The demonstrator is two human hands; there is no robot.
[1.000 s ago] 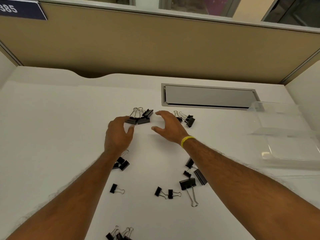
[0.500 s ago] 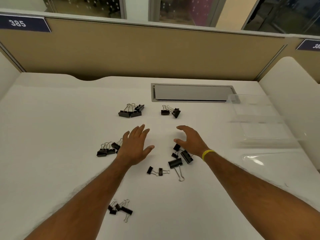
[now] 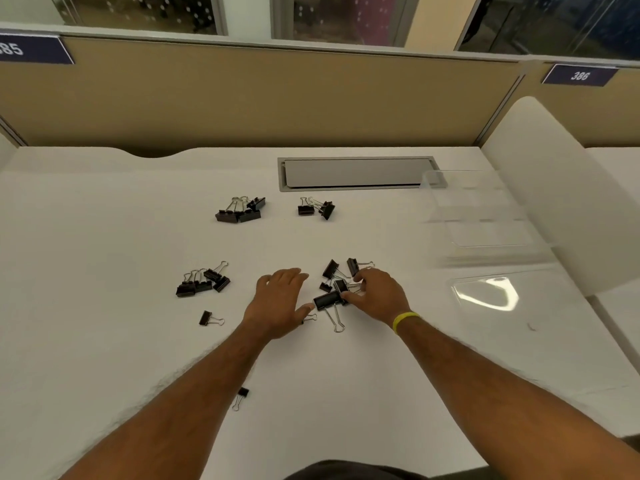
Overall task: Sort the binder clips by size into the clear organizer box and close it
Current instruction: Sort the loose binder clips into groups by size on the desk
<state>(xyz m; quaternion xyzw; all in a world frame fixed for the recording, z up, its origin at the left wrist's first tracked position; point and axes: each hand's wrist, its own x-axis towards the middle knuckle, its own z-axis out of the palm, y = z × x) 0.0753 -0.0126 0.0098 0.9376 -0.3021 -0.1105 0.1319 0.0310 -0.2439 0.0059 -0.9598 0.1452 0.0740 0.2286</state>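
Binder clips lie in separate groups on the white surface (image 3: 104, 237). One group of large clips (image 3: 239, 211) lies at the far centre, and a pair of clips (image 3: 316, 207) lies just to its right, near the grey cable hatch (image 3: 356, 173). A further group of clips (image 3: 202, 284) lies to the left of the hands, with a single small clip (image 3: 207, 318) nearer the person. Another small clip (image 3: 242, 396) shows beside the left forearm.

The left hand (image 3: 277, 303) rests palm down on the surface with the fingers straight and relaxed, holding nothing; a small clip handle shows at its thumb. The right hand (image 3: 377, 294), with a yellow band (image 3: 405, 320) at the wrist, has its fingers curled over a loose cluster of clips (image 3: 337, 277). Its thumb touches a large clip (image 3: 327, 299); whether the fingers grip it cannot be told.

The clear box (image 3: 485, 220) stands open at the right of the surface, well apart from both hands, with its lid (image 3: 485, 292) lying flat toward the person.
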